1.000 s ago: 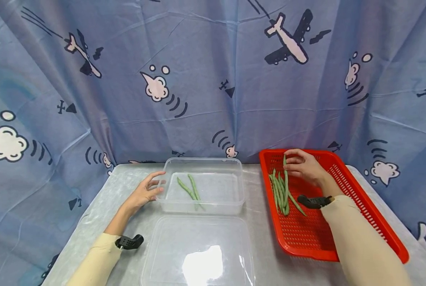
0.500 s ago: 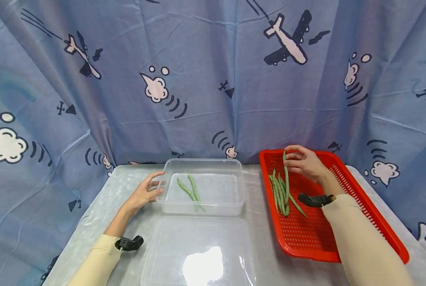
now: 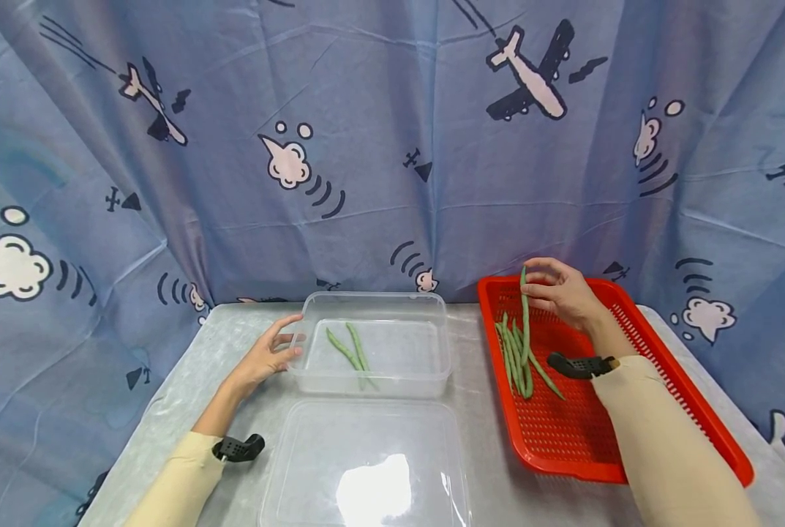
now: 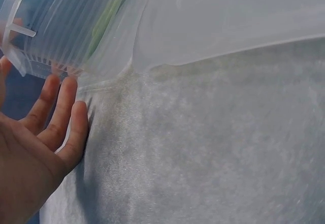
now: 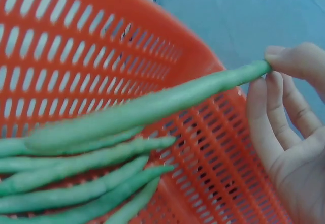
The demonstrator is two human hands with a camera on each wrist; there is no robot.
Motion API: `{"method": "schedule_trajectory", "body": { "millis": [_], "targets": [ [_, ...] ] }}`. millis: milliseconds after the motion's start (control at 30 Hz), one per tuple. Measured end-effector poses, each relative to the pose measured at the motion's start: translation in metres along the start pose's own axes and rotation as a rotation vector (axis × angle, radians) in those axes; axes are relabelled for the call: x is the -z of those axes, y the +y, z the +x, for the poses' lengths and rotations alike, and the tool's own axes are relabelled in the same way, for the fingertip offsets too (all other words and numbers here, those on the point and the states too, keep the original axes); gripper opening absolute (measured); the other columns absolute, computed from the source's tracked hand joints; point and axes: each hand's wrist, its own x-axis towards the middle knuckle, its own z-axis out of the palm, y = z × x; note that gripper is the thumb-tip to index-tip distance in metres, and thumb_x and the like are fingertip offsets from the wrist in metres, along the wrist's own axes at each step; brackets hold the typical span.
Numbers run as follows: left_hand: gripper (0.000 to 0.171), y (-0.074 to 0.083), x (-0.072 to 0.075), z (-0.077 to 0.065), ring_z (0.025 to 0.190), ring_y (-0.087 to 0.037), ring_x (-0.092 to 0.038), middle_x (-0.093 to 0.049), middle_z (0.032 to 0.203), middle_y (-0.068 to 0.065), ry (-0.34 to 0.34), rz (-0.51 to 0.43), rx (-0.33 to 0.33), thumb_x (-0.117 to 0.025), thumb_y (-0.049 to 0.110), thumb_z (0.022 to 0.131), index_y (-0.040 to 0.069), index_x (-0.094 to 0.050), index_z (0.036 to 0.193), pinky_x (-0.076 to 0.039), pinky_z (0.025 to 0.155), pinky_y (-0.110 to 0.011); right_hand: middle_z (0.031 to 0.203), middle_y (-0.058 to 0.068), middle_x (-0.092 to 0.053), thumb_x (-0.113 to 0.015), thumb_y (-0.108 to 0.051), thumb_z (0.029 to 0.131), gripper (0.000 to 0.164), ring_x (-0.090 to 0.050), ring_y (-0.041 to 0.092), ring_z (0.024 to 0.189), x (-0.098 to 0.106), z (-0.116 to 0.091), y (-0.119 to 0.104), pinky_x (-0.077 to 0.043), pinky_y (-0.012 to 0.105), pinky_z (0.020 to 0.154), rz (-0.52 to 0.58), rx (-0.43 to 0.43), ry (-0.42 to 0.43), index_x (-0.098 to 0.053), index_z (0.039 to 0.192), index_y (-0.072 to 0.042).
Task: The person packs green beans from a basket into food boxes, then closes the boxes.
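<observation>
My right hand (image 3: 563,294) pinches one end of a green bean (image 5: 152,104) between thumb and fingertips. The bean slants over several other green beans (image 5: 76,183) in the red basket (image 3: 586,432); in the head view it hangs nearly upright. At the left end of a clear plastic container (image 3: 382,384), my left hand (image 3: 267,355) rests its loosely spread fingers against the outer wall. The left wrist view shows those fingertips (image 4: 68,84) right at the container's side, below its rim. A few green beans (image 3: 352,351) lie inside the container.
A clear plastic lid (image 3: 366,432) lies flat on the pale tabletop (image 3: 487,468), in front of the container and left of the basket. Behind the table hangs a blue curtain (image 3: 366,219) printed with planes and clouds.
My right hand has risen a little, raising the pinched green bean farther above the others. My left hand and the container have stayed in place.
</observation>
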Motion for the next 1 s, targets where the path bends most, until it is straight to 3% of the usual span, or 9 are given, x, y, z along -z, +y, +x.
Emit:
{"method": "schedule_trajectory", "body": {
  "millis": [367,600,1000],
  "targets": [
    [0.059,0.000,-0.001,0.001,0.139,-0.049,-0.031,-0.035,0.153,-0.031,-0.008,0.015,-0.021,-0.061,0.002,0.101,0.011,-0.039,0.156,-0.048,0.074,-0.041,0.107,0.008,-0.063,-0.065,0.008,0.096,0.046,-0.067,0.018,0.093,-0.026,0.006,-0.014,-0.056,0.034,0.081,0.058,0.051,-0.004,-0.051,0.139,-0.001],
    [0.060,-0.001,-0.001,0.002,0.132,-0.048,-0.039,-0.040,0.148,-0.032,0.005,0.022,-0.011,-0.062,0.002,0.101,0.012,-0.039,0.155,-0.049,0.071,-0.036,0.106,0.006,-0.063,-0.065,0.008,0.096,0.043,-0.065,0.019,0.094,-0.047,0.017,-0.019,-0.056,0.033,0.081,0.047,0.057,-0.015,-0.054,0.136,-0.004],
    [0.059,-0.003,0.000,0.002,0.131,-0.047,-0.041,-0.041,0.147,-0.032,0.003,0.009,-0.017,-0.061,0.001,0.101,0.011,-0.038,0.155,-0.048,0.068,-0.033,0.109,0.007,-0.059,-0.070,0.003,0.095,0.045,-0.060,0.020,0.098,-0.082,0.037,-0.021,-0.054,0.032,0.080,-0.007,0.039,-0.029,-0.054,0.136,-0.005]
  ]
}}
